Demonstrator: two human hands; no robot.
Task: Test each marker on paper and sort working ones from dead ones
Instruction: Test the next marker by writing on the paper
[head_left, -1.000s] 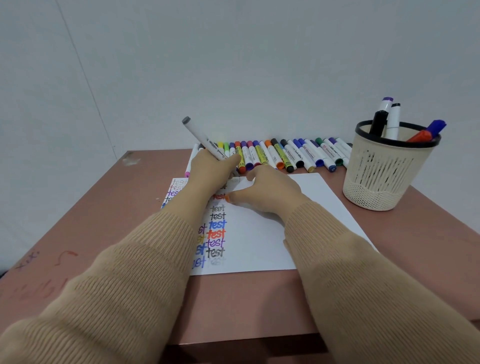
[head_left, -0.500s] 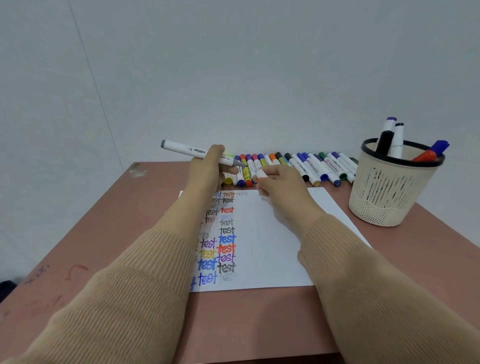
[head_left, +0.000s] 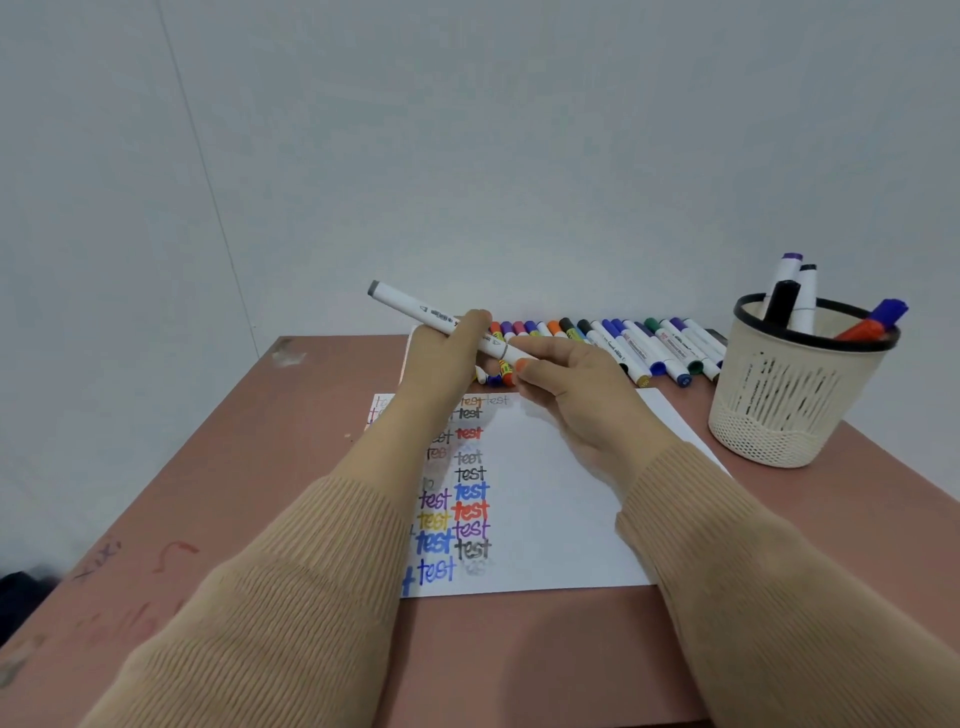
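The marker (head_left: 415, 309), gripped in the left hand (head_left: 441, 358) above the paper's (head_left: 561, 493) far edge, has tilted grey end up. The right hand's (head_left: 576, 384) fingers (head_left: 523, 366) now pinch its lower end. One cup (head_left: 789, 405) holds at least four markers; the row (head_left: 649, 348) is partly hidden, so I cannot count it.

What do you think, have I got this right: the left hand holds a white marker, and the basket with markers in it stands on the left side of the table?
Not quite. The head view shows the basket on the right side of the table. The rest holds: the left hand holds the white marker.
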